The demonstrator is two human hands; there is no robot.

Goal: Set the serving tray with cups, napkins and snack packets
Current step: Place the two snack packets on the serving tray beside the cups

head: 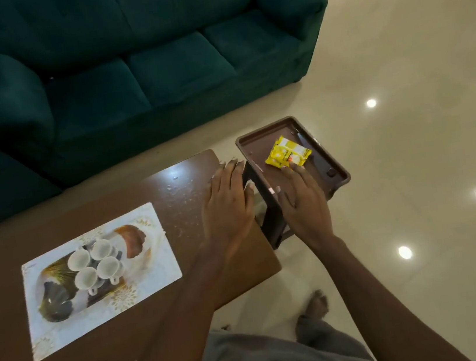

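Here, snack packet [287, 156]: yellow, crinkled, lay flat in brown tray [341, 178], right of centre.
Right hand [302, 199]: fingers spread, fingertips touched packet.
Left hand [227, 203]: flat, open, held nothing.

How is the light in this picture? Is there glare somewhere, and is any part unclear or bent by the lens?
Head view: the room is dim, and the sofa is nearly without detail; three ceiling lights glare off the glossy floor, and a softer sheen lies on the table and the patterned mat; the wide lens curves the edges; the print on the yellow snack packet is too soft to read.
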